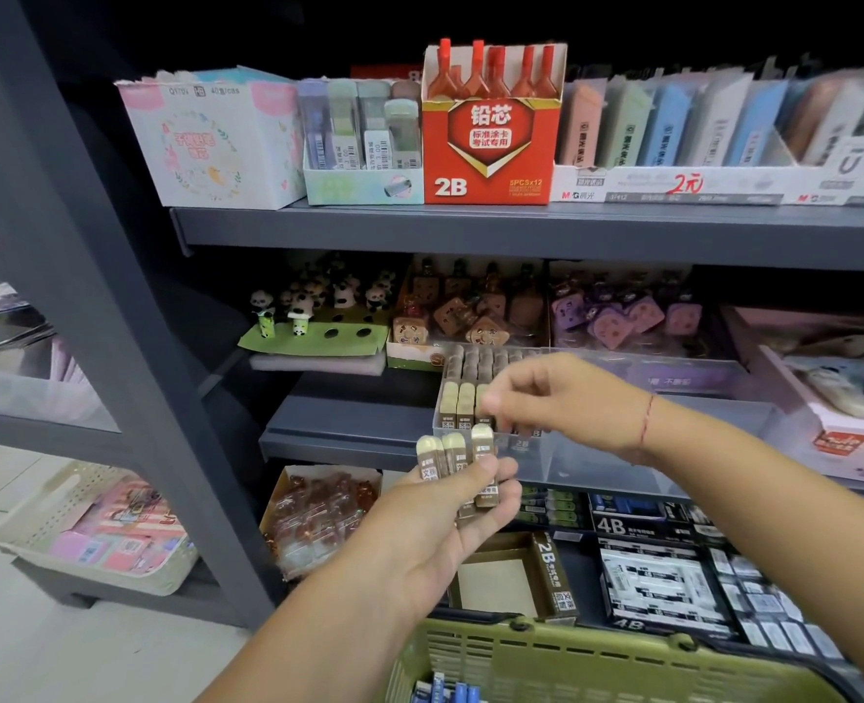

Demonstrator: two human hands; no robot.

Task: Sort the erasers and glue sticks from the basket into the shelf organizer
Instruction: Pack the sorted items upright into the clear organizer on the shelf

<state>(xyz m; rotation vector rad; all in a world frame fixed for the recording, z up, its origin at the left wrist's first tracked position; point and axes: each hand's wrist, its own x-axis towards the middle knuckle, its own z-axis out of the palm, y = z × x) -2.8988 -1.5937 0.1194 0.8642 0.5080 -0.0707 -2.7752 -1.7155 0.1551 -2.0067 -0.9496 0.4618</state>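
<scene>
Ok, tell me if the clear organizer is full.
Partly full: the clear organizer holds rows of erasers at its left end; the rest looks bare.

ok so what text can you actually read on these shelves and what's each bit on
"铅芯", "2B", "5PCS×12": red box, top shelf
"2元", "M&G": white tray beside it
"4B": black box, bottom shelf
"2B": brown box, bottom shelf
Sleeves of the erasers in the left hand: too blurred
Other labels, barcodes: too small
</scene>
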